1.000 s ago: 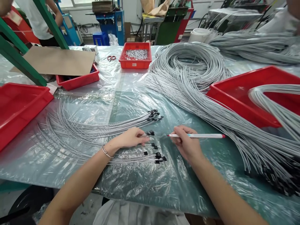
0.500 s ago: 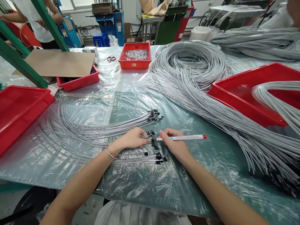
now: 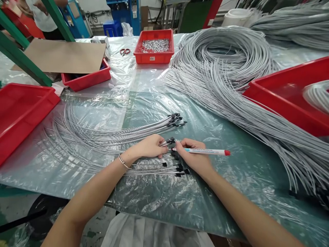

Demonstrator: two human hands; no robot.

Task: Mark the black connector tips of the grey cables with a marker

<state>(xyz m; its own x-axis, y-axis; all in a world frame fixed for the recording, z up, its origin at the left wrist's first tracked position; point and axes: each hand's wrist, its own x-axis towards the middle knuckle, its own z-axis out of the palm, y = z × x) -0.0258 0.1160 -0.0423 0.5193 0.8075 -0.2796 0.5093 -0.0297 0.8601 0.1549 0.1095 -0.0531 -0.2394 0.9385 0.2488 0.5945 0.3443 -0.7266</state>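
Note:
My left hand (image 3: 151, 146) pinches a few thin grey cables close to their black connectors (image 3: 170, 140). Just right of it, my right hand (image 3: 194, 154) grips a white marker (image 3: 209, 151) with a red end, its tip pointing left at the held connectors. Behind my left hand lies a bunch of grey cables (image 3: 123, 132) with black ends. Nearer to me, more cables (image 3: 154, 172) end in black connectors (image 3: 179, 168). Whether the marker tip touches a connector is too small to tell.
A large coil of grey cables (image 3: 231, 58) spreads across the right. Red trays stand at the left (image 3: 23, 113), right (image 3: 290, 92) and back, the back tray (image 3: 154, 56) holding small metal parts. Scissors (image 3: 125, 51), cardboard (image 3: 66, 56) and a person (image 3: 43, 17) are farther off.
The view has shifted, so the trays and coil appear higher in the picture. Both hands keep their grips, and the marker tip and my left fingers now look closer together.

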